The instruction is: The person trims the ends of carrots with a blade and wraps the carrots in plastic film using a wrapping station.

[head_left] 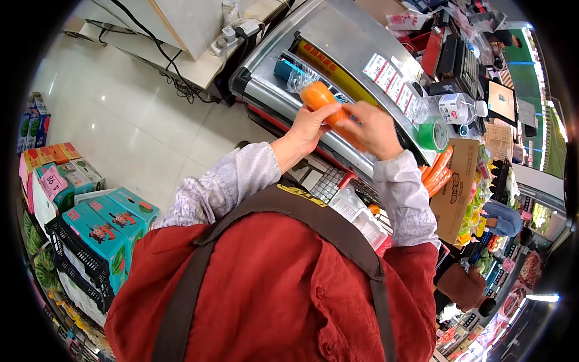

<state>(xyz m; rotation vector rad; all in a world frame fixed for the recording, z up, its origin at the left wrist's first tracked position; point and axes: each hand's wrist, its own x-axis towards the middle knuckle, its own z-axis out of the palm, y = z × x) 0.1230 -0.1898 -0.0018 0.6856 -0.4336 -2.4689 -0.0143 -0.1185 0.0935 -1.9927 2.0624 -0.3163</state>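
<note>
An orange, rounded item in clear plastic wrap (318,95) lies between my two hands over the edge of a metal-topped counter (265,76). My left hand (310,128) is closed on it from the near left, thumb and fingers pressed against its side. My right hand (375,130) is at its right end, fingers bent and slightly blurred; what the fingertips grip is hidden. The loose end of the plastic wrap sits by a dark teal cylinder (283,69).
Right of my hands are green tape (433,136), a clear bottle (455,109), price labels (389,80) and a cardboard box (453,187). Teal cartons (108,218) stand at the left. A shopping cart (329,184) is below my hands. Other people are at the far right.
</note>
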